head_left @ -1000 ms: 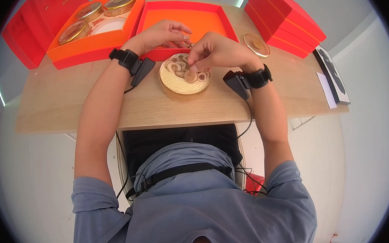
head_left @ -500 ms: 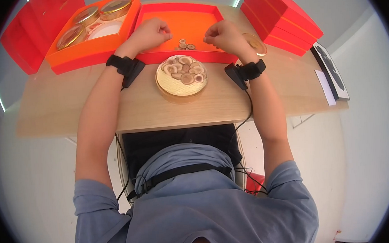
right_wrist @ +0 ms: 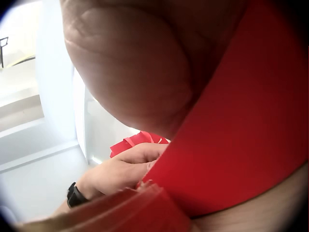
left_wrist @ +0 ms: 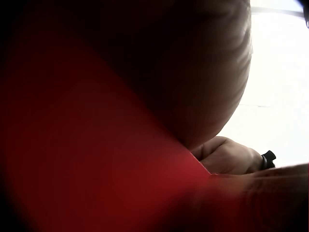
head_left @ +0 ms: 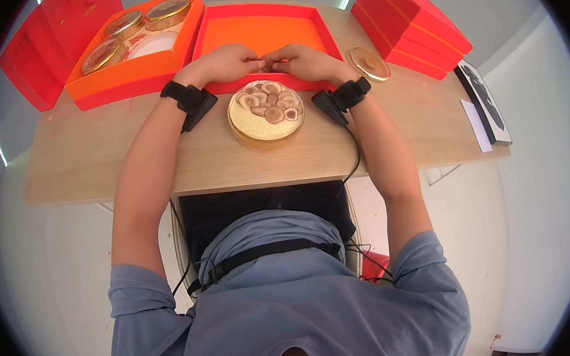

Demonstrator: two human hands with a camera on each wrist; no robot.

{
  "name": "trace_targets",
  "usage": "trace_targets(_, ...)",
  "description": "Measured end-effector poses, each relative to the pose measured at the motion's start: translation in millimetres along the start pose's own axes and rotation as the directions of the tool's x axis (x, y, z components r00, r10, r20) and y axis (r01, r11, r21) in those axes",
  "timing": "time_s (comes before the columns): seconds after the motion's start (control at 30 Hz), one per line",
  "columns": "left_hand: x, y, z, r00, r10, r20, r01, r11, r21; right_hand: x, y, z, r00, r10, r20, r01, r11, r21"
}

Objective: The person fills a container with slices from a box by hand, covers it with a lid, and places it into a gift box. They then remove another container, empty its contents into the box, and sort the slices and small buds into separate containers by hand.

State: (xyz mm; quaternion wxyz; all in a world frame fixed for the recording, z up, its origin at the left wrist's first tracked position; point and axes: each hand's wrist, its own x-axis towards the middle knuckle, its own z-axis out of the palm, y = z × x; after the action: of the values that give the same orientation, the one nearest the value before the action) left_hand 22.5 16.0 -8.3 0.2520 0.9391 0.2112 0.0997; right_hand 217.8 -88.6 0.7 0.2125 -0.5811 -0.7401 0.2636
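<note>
In the head view my left hand (head_left: 229, 63) and right hand (head_left: 305, 63) reach over the near wall of a shallow red tray (head_left: 268, 27) with an orange inside. Their curled fingertips come together low in it, around small brownish slices (head_left: 265, 64) that the fingers mostly hide. I cannot tell whether either hand pinches one. Just in front of the tray stands a round gold tin (head_left: 264, 123), its textured gold bed partly covered with round, pale, brown-rimmed dried slices (head_left: 271, 99). In both wrist views the tray's red wall (right_wrist: 241, 111) hides the fingertips.
An orange box (head_left: 158, 64) at the back left carries several gold-rimmed round tins (head_left: 168, 13) and a round white recess. Right of the tray lies a round gold-rimmed lid (head_left: 369, 64). Stacked red boxes (head_left: 413, 27) and a flat black-and-white box (head_left: 488, 107) stand at the right.
My right hand left the slices on the tin and went over the tray. Both hands, apart half a second ago, have come together and lower over the loose slices in the tray.
</note>
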Motion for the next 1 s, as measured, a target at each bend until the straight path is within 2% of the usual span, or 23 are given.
trace_targets(0.1,-4,6,-3,0.999,0.019,0.039,-0.016,0.998,-0.067,-6,-5,-5,0.999,-0.034,0.037,0.032,0.998,0.057)
trace_targets(0.3,-1,3,-2,0.995,0.053,0.079,-0.042,0.990,-0.138,-16,-7,-12,0.994,0.049,-0.093,-0.046,0.998,0.030)
trace_targets(0.33,1,0,-1,0.994,0.067,0.090,-0.052,0.986,-0.158,-15,-7,-12,0.995,0.065,-0.081,-0.061,0.996,0.059)
trace_targets(0.43,5,0,1,0.989,-0.006,0.151,0.044,0.968,-0.246,-12,-7,-11,0.992,0.110,-0.059,-0.101,0.985,0.141)
trace_targets(0.53,-2,13,-2,0.985,0.042,0.167,-0.005,0.976,-0.217,-9,-3,-9,0.987,0.144,-0.068,-0.129,0.974,0.184)
trace_targets(0.6,-3,13,-2,0.984,0.058,0.167,-0.012,0.965,-0.262,-8,-3,-7,0.984,0.155,-0.084,-0.139,0.975,0.174)
trace_targets(0.7,-2,8,1,0.988,0.051,0.148,-0.003,0.952,-0.305,-3,7,-7,0.990,0.132,-0.059,-0.123,0.983,0.138)
trace_targets(0.8,-1,4,0,0.990,0.030,0.136,0.016,0.945,-0.327,-5,2,-6,0.992,0.119,-0.035,-0.109,0.970,0.216)
trace_targets(0.93,-2,2,-1,0.988,0.093,0.126,-0.031,0.904,-0.427,-8,-2,-4,0.988,0.082,-0.129,-0.058,0.982,0.178)
trace_targets(1.0,-2,2,-2,0.989,0.076,0.124,-0.016,0.904,-0.427,-7,-1,-3,0.983,0.057,-0.177,-0.027,0.985,0.171)
